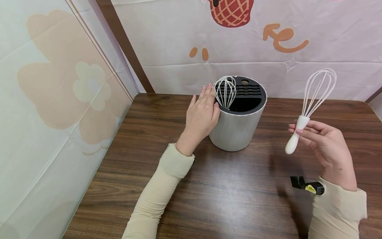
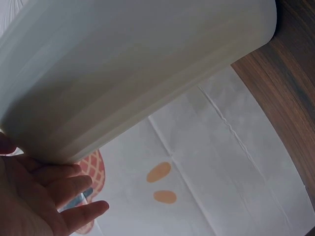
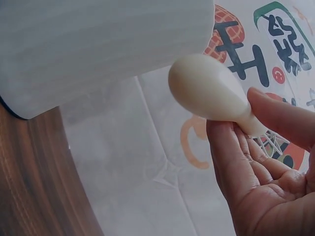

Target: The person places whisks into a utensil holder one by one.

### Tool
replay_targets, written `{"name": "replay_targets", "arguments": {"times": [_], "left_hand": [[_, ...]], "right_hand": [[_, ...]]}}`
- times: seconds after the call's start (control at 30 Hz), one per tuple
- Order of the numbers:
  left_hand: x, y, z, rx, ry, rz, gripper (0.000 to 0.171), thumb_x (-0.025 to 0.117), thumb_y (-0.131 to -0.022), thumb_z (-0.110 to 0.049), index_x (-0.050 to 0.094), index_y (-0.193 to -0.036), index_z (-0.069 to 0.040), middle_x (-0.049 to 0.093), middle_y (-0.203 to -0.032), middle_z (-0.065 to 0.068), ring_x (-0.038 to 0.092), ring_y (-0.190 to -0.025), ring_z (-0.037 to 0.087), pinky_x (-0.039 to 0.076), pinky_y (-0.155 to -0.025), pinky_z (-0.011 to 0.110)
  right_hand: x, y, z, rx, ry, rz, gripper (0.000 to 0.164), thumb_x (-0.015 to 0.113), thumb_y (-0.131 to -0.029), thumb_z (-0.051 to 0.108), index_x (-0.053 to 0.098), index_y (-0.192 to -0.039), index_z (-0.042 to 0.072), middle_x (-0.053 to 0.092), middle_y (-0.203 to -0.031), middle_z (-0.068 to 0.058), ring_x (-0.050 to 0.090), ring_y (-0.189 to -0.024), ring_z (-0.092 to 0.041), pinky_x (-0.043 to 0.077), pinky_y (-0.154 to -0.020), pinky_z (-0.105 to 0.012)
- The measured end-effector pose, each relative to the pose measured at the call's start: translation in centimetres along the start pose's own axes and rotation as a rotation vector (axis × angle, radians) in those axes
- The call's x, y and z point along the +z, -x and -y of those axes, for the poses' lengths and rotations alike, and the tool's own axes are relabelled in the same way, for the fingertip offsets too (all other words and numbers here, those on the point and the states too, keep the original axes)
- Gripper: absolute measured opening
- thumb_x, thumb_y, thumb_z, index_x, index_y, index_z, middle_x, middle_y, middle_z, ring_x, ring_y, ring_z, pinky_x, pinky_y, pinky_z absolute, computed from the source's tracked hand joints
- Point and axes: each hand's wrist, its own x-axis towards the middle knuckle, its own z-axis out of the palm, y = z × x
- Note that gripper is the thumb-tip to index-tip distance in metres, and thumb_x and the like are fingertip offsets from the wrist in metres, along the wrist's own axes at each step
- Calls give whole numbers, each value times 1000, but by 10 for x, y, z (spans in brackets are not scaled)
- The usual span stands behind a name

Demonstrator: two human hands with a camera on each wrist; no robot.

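Aloft, right of a grey holder [image 1: 234,132], a white whisk [image 1: 303,121] is pinched wires-up by the right hand [image 1: 332,146]; the holder is touched by the left hand [image 1: 201,114], fingers extended. Its slotted top [image 1: 249,89] is shown only from the head.

Head view: from above the near side, facing forward and down across the table [image 1: 232,205] to the cloth [image 1: 173,33] at the far side. Left wrist view: rolled sideways, facing the cloth, very near the container [image 1: 234,132], whose side fills much of the frame. Right wrist view: likewise rolled and far-facing, closest to the whisk handle [image 3: 206,88]. All three views share container, table and cloth.
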Motion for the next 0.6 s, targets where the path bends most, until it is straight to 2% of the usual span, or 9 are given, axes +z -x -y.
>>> {"name": "replay_targets", "arguments": {"times": [0.2, 0.6], "left_hand": [[-1, 0, 0, 4, 3, -3, 50, 37, -95, -22, 42, -141, -1, 38, -146, 10, 32, -137, 21, 25, -109, 47], [-1, 0, 0, -1, 2, 1, 50, 37, -95, -22, 42, -141, -2, 39, -146, 10, 32, -137, 21, 25, -110, 47]], "right_hand": [[2, 2, 1, -17, 19, -12, 32, 45, -86, -23, 68, -102, -8, 70, -94, -19, 69, -89, -25, 53, -76, -29], [9, 4, 2, -72, -10, -22, 33, 44, -84, -26, 67, -103, -10, 70, -92, -20, 69, -90, -25, 54, -73, -30]]}}
